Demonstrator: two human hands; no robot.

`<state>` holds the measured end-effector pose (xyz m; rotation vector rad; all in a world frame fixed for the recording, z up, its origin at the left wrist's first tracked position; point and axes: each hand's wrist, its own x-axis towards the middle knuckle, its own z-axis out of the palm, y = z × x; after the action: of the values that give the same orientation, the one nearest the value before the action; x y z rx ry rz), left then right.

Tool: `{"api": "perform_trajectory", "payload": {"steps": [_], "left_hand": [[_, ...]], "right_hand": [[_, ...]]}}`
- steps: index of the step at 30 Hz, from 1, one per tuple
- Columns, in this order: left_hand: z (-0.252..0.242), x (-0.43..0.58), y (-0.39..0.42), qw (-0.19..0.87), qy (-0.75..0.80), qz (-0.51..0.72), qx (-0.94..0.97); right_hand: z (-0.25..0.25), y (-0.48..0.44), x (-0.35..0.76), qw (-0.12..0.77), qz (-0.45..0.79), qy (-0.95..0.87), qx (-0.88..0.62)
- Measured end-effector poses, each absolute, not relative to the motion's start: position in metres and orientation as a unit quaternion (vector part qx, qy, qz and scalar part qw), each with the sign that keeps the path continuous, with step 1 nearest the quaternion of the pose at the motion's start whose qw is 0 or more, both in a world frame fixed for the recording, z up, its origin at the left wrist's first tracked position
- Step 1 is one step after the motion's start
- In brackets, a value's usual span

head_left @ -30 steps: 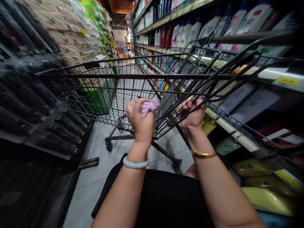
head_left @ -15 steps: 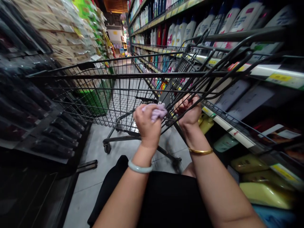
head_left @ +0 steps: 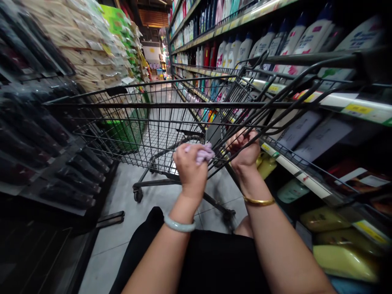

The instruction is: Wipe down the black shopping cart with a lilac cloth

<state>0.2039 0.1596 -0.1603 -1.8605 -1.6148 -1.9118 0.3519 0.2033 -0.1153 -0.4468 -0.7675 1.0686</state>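
Observation:
A black wire shopping cart [head_left: 190, 105] stands crosswise before me, its handle end toward the shelf on the right. Bunched in my left hand [head_left: 190, 165] is a light purple cloth [head_left: 204, 152], held against the lower wires of the basket's side. The fingers of that hand are closed around the cloth, so part of it is hidden. My right hand [head_left: 246, 149] is curled at the wires near the cart's rear corner, with its fingers bent around them. Some of those fingertips are hidden behind the wires.
Shelves of shampoo bottles [head_left: 315, 36] line the right side, with yellow bottles [head_left: 346, 261] low down. On the left hang dark packaged goods [head_left: 73, 179], with wrapped stacks [head_left: 82, 61] behind. A green bin [head_left: 113, 132] sits beyond the cart. Grey tiles [head_left: 116, 232] cover the floor.
The whole view has tilted slightly, so the cart and both hands appear a little lower. The left hand still holds the cloth at the wires; the right hand stays at the rear corner.

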Motion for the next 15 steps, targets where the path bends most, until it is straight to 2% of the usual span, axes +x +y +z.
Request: {"api": "perform_trajectory", "payload": {"steps": [4,11,15], "left_hand": [[-0.155,0.172,0.179,-0.049,-0.552,-0.685,-0.473],[-0.179,0.232,0.142,0.037,-0.512,-0.564,-0.647],[-0.166,0.218,0.147,0.034,-0.499,-0.578,-0.645]], "right_hand": [[-0.116,0.204,0.349,0.767,0.492,-0.360,-0.202],[-0.115,0.205,0.349,0.766,0.496,-0.360,-0.195],[-0.115,0.208,0.349,0.767,0.492,-0.355,-0.207]]}}
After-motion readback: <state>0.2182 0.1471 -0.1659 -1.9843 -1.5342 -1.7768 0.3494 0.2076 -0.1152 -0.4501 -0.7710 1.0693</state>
